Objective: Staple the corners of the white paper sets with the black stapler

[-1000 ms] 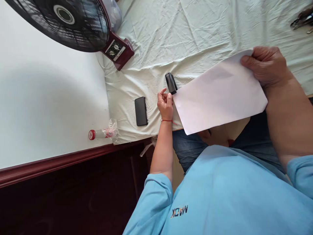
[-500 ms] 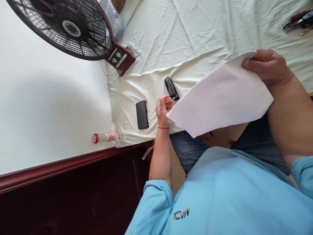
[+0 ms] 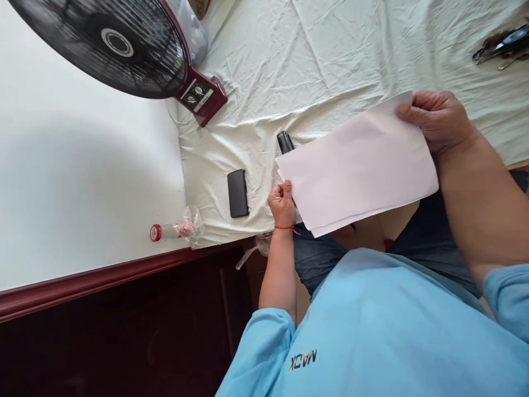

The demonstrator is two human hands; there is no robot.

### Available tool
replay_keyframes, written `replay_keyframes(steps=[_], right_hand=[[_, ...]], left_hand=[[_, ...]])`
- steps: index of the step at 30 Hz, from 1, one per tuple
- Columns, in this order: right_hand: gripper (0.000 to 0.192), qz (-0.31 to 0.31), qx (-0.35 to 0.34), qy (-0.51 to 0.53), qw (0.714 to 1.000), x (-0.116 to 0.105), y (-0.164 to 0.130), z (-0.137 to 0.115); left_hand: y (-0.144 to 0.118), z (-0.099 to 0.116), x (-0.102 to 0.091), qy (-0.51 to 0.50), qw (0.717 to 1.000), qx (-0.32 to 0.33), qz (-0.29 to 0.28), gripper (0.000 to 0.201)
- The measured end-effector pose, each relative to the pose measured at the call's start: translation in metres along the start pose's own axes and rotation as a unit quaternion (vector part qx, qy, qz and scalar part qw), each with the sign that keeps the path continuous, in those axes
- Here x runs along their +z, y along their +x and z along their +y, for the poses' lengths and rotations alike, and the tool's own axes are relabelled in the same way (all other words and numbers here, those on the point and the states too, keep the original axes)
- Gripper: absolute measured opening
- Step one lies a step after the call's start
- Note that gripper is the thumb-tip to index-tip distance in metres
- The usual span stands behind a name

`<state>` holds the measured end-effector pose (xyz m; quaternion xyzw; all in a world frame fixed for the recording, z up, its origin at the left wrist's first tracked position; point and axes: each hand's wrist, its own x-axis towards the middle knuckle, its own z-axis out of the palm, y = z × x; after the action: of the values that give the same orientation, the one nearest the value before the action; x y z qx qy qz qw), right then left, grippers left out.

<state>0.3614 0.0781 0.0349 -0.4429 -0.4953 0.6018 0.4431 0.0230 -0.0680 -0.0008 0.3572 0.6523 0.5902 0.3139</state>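
A: Where's the paper (image 3: pixel 359 165)?
B: Above the cloth-covered surface (image 3: pixel 330 55); left hand (image 3: pixel 282 203) and right hand (image 3: pixel 438 118) pinch opposite edges.
A: Handling?
B: Probably light and floppy; grip edges gently.

The left hand (image 3: pixel 281 203) is curled into a loose fist, forearm stretched forward. The right hand (image 3: pixel 437 118) pinches with thumb over fingers, its forearm angled inward.

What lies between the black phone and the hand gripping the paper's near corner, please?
Only bare, wrinkled cloth separates the phone from the left hand, seen in the head view.
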Motion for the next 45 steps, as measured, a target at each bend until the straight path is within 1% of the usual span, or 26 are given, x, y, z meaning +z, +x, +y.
replay_keyframes(steps=[3, 7, 9, 10, 14, 15, 16, 19, 20, 22, 25, 27, 29, 31, 33, 34, 36, 39, 42, 45], right_hand=[[0.039, 0.007, -0.014, -0.011, 1.0, -0.0006, 0.0013, 0.0022], [0.04, 0.014, -0.027, -0.021, 0.999, -0.0001, 0.0015, 0.0027], [0.04, 0.017, -0.037, -0.025, 0.999, 0.0006, 0.001, 0.0022], [0.04, 0.021, -0.043, -0.03, 0.998, 0.001, 0.0007, 0.002], [0.04, 0.036, -0.05, -0.059, 0.996, 0.0011, 0.0011, 0.0031], [0.041, 0.04, -0.052, -0.06, 0.996, 0.0006, 0.0019, 0.004], [0.041, 0.045, -0.055, -0.056, 0.996, 0.0001, 0.0029, 0.0049], [0.043, 0.066, -0.065, -0.039, 0.995, -0.0016, 0.0066, 0.0077], [0.043, 0.069, -0.067, -0.035, 0.995, -0.0019, 0.0076, 0.0082], [0.043, 0.068, -0.066, -0.026, 0.995, -0.0019, 0.0085, 0.0086], [0.042, 0.064, -0.065, -0.024, 0.996, -0.001, 0.0081, 0.0076], [0.042, 0.065, -0.065, -0.026, 0.995, -0.0006, 0.0076, 0.007], [0.041, 0.061, -0.066, -0.023, 0.996, -0.0008, 0.0075, 0.0067], [0.04, 0.053, -0.069, -0.015, 0.996, -0.0013, 0.0079, 0.0068], [0.039, 0.047, -0.074, -0.011, 0.996, -0.0017, 0.0081, 0.0066], [0.039, 0.047, -0.076, -0.013, 0.996, -0.0017, 0.0079, 0.0063], [0.039, 0.053, -0.077, -0.021, 0.995, -0.0012, 0.0072, 0.0051], [0.04, 0.058, -0.071, -0.035, 0.995, 0.0003, 0.0057, 0.0033], [0.043, 0.058, -0.066, -0.05, 0.995, 0.0007, 0.0053, 0.0031], [0.043, 0.058, -0.072, -0.052, 0.994, -0.0004, 0.0058, 0.0039]], left_hand=[[-0.0011, 0.0026, -0.0004, -0.037, 0.999, -0.01, -0.002, 0.073], [-0.0027, 0.0004, -0.0067, -0.068, 0.995, -0.013, -0.076, 0.059], [-0.0031, -0.0022, -0.0084, -0.057, 0.994, -0.015, -0.09, 0.058], [-0.0031, -0.0033, -0.0083, -0.047, 0.995, -0.017, -0.083, 0.059], [-0.0034, -0.003, -0.0043, -0.023, 1.0, -0.012, -0.009, 0.075], [-0.0036, -0.0019, -0.0037, -0.026, 1.0, -0.011, -0.006, 0.075], [-0.0037, -0.0009, -0.0035, -0.035, 0.999, -0.011, -0.015, 0.072], [-0.0038, 0.001, -0.0051, -0.061, 0.994, -0.019, -0.089, 0.06], [-0.0036, 0.0008, -0.0057, -0.061, 0.993, -0.019, -0.102, 0.059], [-0.0032, -0.0004, -0.006, -0.045, 0.994, -0.014, -0.094, 0.059], [-0.0033, -0.0021, -0.0039, -0.016, 0.999, -0.001, -0.05, 0.065], [-0.004, -0.002, -0.0024, -0.016, 0.999, 0.009, -0.034, 0.07], [-0.005, -0.0013, -0.0023, -0.028, 0.999, 0.007, -0.043, 0.067], [-0.0057, -0.0009, -0.0037, -0.045, 0.996, -0.006, -0.082, 0.059], [-0.0057, -0.0012, -0.0057, -0.051, 0.992, -0.017, -0.118, 0.058], [-0.0055, -0.0016, -0.0065, -0.047, 0.991, -0.018, -0.125, 0.058], [-0.0048, -0.002, -0.007, -0.032, 0.993, -0.018, -0.116, 0.058], [-0.0042, -0.0001, -0.0049, -0.027, 0.995, -0.015, -0.093, 0.067], [-0.0053, 0.004, -0.0022, -0.039, 0.995, -0.015, -0.087, 0.073], [-0.0068, 0.0057, -0.0032, -0.066, 0.993, -0.018, -0.095, 0.069]])
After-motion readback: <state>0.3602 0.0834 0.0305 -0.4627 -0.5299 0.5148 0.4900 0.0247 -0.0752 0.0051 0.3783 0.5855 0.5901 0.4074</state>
